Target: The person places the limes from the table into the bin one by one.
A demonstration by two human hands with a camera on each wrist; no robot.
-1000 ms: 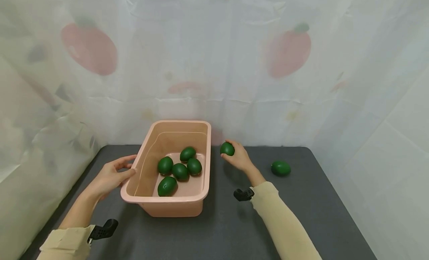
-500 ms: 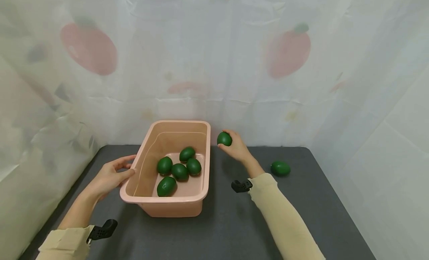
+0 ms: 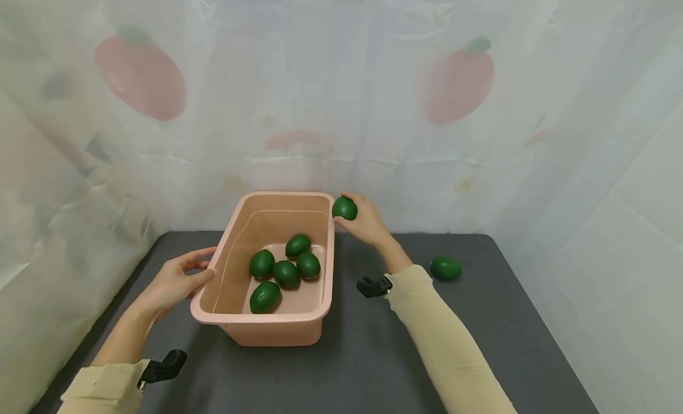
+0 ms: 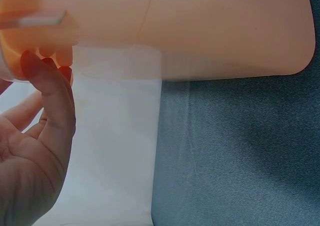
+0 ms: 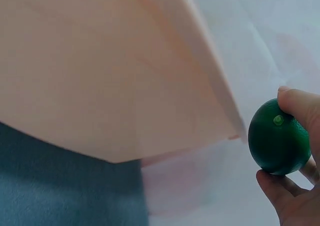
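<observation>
Lime (image 3: 344,208) sits pinched in the right hand (image 3: 365,223), held in the air just beside the far right corner of the pink tub (image 3: 277,326). The left hand (image 3: 176,281) rests with relaxed, straight fingers against the tub's left rim. Five more limes (image 3: 287,273) lie inside the tub. Another lime (image 3: 446,268) lies on the grey table (image 3: 363,366), well to the right of the tub.
</observation>
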